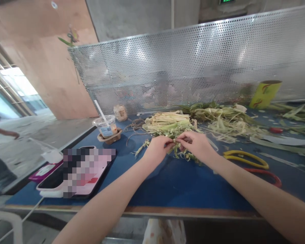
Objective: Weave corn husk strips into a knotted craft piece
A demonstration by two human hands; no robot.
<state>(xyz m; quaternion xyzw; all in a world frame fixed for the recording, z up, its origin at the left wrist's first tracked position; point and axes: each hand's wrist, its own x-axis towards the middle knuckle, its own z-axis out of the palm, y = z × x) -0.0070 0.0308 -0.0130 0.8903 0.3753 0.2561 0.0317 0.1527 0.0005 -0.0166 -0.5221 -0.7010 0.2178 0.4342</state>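
Observation:
My left hand and my right hand meet over the blue table, thumbs and forefingers pinched together. Between their fingertips is a small pale-green plant piece, too small to make out exactly. Beneath and just behind my hands lie loose green sprigs with little buds. Farther back rests a bundle of pale yellow-green leaf strips. By my right forearm lies a tool with one yellow handle and one red handle; its working end is hidden.
A phone and a pink tablet-like item lie at the left, near a plastic cup with a straw. Leaf strips and a yellow cylinder are at the right. A perforated metal screen borders the back. Another person's hand shows far left.

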